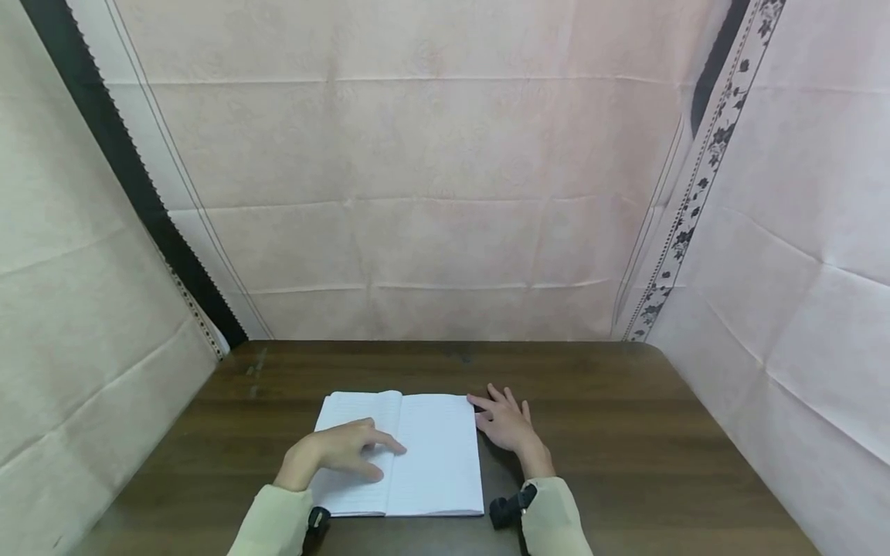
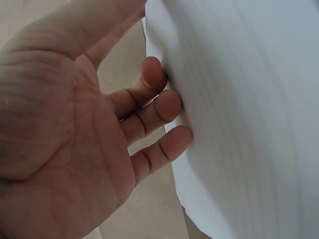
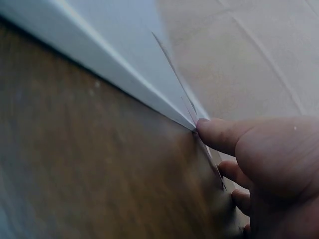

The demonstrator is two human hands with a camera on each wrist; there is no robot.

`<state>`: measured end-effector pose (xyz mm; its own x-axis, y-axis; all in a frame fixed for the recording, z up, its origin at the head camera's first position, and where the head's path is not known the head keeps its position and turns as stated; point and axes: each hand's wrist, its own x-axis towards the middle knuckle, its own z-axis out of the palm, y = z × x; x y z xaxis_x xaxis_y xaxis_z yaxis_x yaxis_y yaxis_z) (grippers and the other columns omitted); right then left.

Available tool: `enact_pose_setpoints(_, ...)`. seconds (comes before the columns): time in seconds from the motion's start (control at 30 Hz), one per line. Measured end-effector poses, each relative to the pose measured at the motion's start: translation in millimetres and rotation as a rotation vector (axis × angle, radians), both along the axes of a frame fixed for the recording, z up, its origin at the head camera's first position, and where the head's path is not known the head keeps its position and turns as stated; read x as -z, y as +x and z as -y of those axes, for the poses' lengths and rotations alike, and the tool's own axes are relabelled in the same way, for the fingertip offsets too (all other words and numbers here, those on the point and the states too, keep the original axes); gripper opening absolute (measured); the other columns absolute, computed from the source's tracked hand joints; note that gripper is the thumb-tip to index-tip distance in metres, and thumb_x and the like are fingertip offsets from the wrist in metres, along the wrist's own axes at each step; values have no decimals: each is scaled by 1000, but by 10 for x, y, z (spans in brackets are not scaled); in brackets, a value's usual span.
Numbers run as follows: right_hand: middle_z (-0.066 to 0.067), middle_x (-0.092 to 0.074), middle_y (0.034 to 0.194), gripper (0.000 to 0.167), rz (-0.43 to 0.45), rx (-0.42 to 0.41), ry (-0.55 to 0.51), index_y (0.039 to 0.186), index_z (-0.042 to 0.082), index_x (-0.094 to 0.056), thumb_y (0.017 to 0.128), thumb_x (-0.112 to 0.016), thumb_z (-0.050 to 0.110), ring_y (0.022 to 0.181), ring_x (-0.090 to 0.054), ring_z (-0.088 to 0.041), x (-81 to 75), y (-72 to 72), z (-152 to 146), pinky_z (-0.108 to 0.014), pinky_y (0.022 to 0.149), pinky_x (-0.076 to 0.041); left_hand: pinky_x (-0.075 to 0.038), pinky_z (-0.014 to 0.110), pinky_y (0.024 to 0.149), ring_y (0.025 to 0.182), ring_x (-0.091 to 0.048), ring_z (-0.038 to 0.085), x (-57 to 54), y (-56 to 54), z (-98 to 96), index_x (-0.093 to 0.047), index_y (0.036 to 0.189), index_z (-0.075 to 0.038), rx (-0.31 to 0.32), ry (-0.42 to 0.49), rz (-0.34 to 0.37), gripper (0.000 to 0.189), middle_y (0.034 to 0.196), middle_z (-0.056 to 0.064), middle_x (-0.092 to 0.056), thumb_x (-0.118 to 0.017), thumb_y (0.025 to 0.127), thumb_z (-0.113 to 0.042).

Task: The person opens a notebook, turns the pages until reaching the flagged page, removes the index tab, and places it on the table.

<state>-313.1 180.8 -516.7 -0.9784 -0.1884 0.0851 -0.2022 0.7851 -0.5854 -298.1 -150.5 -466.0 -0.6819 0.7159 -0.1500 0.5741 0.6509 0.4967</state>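
Observation:
An open notebook (image 1: 436, 455) with lined white pages lies on the wooden table in the head view. My left hand (image 1: 342, 449) is over its left page, the index finger reaching across the centre fold to touch the paper. In the left wrist view, the fingertips (image 2: 178, 142) of that hand bend gently against the page. At the notebook's upper right corner is my right hand (image 1: 506, 423), fingers spread and fairly straight. The right wrist view has its thumb (image 3: 219, 133) touching the corner, where a thin page edge stands slightly apart; the index finger is mostly hidden.
The brown wooden table (image 1: 619, 448) extends around the notebook on all sides. Pale creased cloth (image 1: 431, 170) hangs behind it, with further cloth panels at left and right. Dark camera straps (image 1: 511, 507) sit at the wrists, below light sleeves (image 1: 556, 513).

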Motion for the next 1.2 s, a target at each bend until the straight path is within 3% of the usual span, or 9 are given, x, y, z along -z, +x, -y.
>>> enact_pose_setpoints(0.23,-18,-31,160,42,5,15,-2,144,24,-57,102,-57,23,149,-14,-45,3,0,0,-70,113,-3,-38,25,70,80,-38,6,-12,73,-212,-71,127,-29,54,-31,-72,45,90,-5,-48,-80,83,-32)
enact_pose_setpoints(0.47,-18,-32,160,43,-5,29,-7,144,22,-57,101,-58,24,149,-15,-45,-12,17,11,-71,112,-3,-46,33,82,91,-47,10,-22,185,-428,-67,130,-39,72,-132,-174,53,105,-1,-57,-83,80,-38)
enact_pose_setpoints(0.7,-17,-33,159,45,-7,33,15,145,21,-55,100,-60,27,148,-17,-45,-11,7,15,-71,112,-5,-40,26,70,79,-41,5,39,242,-618,-61,136,-43,153,-184,-291,64,93,-6,-54,-84,75,-45)
enact_pose_setpoints(1.03,-16,-33,159,53,0,32,26,147,20,-53,97,-64,35,148,-17,-45,-14,-1,21,-70,113,-5,-44,29,79,93,-49,7,90,384,-828,-49,147,-37,206,-218,-350,83,104,-7,-56,-78,74,-62)
enact_pose_setpoints(1.2,-16,-32,160,58,15,24,41,148,19,-51,94,-66,36,149,-17,-44,-13,-18,11,-70,113,-5,-45,32,83,97,-52,10,96,465,-918,-46,149,-37,185,-227,-376,81,107,-5,-58,-76,77,-62)
